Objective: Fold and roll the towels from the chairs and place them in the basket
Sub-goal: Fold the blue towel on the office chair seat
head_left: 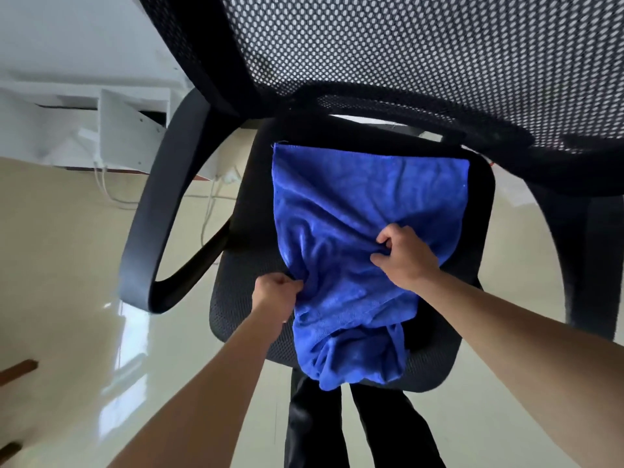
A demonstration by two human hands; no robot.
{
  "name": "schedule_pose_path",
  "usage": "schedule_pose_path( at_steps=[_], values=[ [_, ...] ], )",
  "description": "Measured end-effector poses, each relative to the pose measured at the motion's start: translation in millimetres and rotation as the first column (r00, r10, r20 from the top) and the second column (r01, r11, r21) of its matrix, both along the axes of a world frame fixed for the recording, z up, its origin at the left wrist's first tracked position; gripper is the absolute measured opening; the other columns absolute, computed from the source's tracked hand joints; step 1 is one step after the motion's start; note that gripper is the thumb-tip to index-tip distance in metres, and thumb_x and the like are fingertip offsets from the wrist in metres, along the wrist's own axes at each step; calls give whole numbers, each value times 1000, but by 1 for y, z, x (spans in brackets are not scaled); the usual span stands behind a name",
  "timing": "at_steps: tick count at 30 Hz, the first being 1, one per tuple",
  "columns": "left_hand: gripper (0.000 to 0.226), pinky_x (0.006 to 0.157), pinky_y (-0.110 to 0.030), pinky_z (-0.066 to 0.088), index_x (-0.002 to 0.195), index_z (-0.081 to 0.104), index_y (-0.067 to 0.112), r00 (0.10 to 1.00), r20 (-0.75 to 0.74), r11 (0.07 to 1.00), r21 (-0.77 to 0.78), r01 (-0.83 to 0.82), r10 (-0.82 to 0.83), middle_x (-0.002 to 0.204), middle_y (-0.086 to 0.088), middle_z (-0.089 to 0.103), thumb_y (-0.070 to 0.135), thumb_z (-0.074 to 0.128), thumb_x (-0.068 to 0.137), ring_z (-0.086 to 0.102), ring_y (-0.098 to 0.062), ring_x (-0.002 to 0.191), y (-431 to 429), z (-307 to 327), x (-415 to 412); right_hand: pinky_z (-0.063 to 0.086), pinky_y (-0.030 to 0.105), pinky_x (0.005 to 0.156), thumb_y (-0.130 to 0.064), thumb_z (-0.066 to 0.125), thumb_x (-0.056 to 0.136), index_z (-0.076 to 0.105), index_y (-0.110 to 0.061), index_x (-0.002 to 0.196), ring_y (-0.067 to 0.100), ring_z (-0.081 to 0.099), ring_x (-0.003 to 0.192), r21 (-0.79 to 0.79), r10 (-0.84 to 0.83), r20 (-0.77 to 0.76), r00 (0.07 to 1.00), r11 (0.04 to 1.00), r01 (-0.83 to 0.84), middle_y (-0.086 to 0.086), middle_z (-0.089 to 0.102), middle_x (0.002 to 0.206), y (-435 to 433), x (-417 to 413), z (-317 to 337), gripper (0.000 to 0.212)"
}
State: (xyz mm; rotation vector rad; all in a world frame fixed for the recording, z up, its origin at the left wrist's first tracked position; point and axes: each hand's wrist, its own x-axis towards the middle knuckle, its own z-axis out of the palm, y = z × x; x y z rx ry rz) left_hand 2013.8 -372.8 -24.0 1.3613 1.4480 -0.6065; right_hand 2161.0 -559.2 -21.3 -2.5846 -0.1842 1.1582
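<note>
A blue towel (358,211) lies spread and wrinkled on the seat of a black mesh office chair (250,312), its near end hanging over the seat's front edge. My left hand (275,297) pinches the towel's left edge near the front of the seat. My right hand (403,253) grips a bunch of the cloth toward its right side, a little farther back. No basket is in view.
The chair's mesh backrest (405,52) rises behind the seat, with black armrests on the left (158,204) and right (587,258). White furniture (121,133) with cables stands at the left on a glossy cream floor (67,265). The chair base (314,427) is below.
</note>
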Motion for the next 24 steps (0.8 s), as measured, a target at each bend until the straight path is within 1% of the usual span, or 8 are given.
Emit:
schedule_pose_path(
  at_steps=[4,7,10,15,16,19,22,24],
  values=[
    [24,39,-22,37,67,52,10,997,-6,994,81,-75,75,59,-10,58,16,66,86,48,-21,41,18,2,-1,41,32,72,-31,64,85,50,-25,106,25,55,96,-45,27,21,999,999,-26,1,46,114,3,-1,-2,26],
    [31,37,-20,36,67,49,11,999,11,998,-52,44,-43,56,-10,57,22,74,82,47,-20,39,10,9,7,42,33,72,-30,64,84,49,-25,104,26,55,95,-60,31,45,998,998,-28,2,46,113,6,-3,-2,25],
    [30,50,-29,42,54,44,14,988,30,988,18,150,-151,52,-6,50,19,70,68,47,-23,49,1,11,14,42,33,72,-30,64,84,49,-25,103,25,54,90,-60,25,38,999,998,-23,3,46,113,6,-2,-2,25],
    [16,69,-53,58,68,48,10,973,110,940,255,-226,203,68,-8,52,24,55,71,59,-34,71,35,15,1,40,31,68,-31,65,84,48,-24,100,22,49,84,-70,23,50,999,997,-19,1,43,109,7,-1,-5,25],
    [14,70,-48,57,71,48,9,983,85,942,282,-181,163,69,-7,51,21,55,76,56,-31,72,40,17,-2,39,31,68,-30,65,83,47,-24,99,23,48,84,-75,27,52,998,997,-23,0,41,107,8,-1,-4,25],
    [6,69,-35,38,88,50,7,976,-57,886,409,216,-212,77,-4,52,11,54,85,54,-33,84,44,22,2,43,32,73,-31,67,82,51,-23,102,22,51,88,-46,15,5,1000,999,-14,0,42,106,8,-1,-4,26],
    [28,81,-42,40,109,53,8,841,-148,654,564,504,-520,108,-14,53,10,60,82,50,-36,104,35,28,14,49,34,84,-28,70,81,60,-23,100,17,60,91,208,-273,0,962,941,267,-2,59,102,-3,-3,6,22],
    [31,81,-48,43,106,57,8,705,-119,447,697,560,-699,106,-17,54,6,64,77,51,-39,101,24,29,23,48,28,82,-23,67,85,61,-20,96,17,63,84,328,-544,185,819,819,470,2,67,98,-22,-8,19,14]
  ],
)
